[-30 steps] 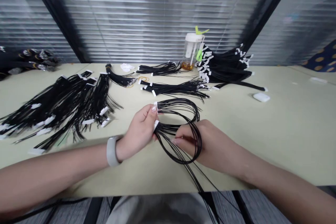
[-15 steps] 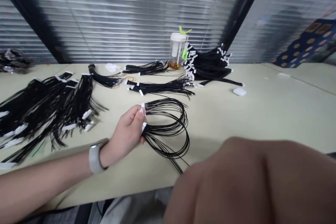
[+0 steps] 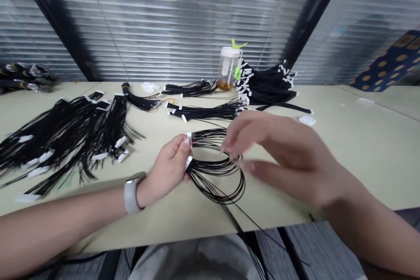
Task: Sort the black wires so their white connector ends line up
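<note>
My left hand [image 3: 169, 168] pinches a looped bundle of thin black wires [image 3: 218, 173] by its white connector ends, just above the pale table [image 3: 344, 157]. The loop curves to the right and its loose tails trail off the table's near edge. My right hand [image 3: 282, 157] hovers over the right side of the loop, motion-blurred, with its fingers spread and nothing in them. A grey band sits on my left wrist [image 3: 131, 192].
Large fans of black wires with white tags [image 3: 72, 131] cover the left of the table. More bundles [image 3: 203, 111] lie behind the hands, and a heap [image 3: 265, 85] beside a clear bottle with a white lid [image 3: 228, 68]. A small white case [image 3: 306, 120] lies at the right.
My right hand left the loop, swung up close to the camera, then came back down over the loop with its fingers spread. My left hand kept its grip on the bundle.
</note>
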{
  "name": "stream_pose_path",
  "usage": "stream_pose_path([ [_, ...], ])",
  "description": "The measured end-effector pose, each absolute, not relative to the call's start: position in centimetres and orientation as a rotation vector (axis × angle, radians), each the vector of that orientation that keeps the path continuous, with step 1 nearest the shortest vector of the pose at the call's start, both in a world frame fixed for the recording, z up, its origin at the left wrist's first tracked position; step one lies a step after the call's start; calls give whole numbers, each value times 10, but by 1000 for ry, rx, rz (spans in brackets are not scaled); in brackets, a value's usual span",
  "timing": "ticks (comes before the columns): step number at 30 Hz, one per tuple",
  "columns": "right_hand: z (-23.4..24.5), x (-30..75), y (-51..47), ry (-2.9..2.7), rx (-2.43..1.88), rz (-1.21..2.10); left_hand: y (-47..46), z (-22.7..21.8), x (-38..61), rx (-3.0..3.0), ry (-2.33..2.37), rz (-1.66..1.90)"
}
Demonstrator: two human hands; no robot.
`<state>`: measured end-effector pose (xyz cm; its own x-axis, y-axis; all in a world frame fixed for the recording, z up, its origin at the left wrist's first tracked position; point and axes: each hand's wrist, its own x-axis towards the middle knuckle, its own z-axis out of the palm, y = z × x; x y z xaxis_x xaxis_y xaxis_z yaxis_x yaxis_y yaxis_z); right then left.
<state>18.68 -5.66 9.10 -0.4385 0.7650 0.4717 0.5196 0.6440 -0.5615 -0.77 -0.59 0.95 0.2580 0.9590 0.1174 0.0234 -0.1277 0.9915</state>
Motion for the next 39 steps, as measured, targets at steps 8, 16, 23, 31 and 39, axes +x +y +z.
stream_pose_path([
  [8, 61, 199, -7, -2319, -1365, 769, -4, 5, -7, 1420, 1026, 1065],
  [16, 59, 186, -21, -2165, -1345, 929, -2, 4, -6, 1437, 1015, 1081],
  [23, 45, 171, -27, -2384, -1237, 1023, -2, 4, -5, 1455, 1046, 1069],
  [31, 33, 166, -25, -2323, -1167, 1095, -1, 4, -5, 1467, 1036, 1060],
  [39, 37, 164, -29, -2336, -1244, 971, -2, 7, -4, 1471, 1072, 1040],
])
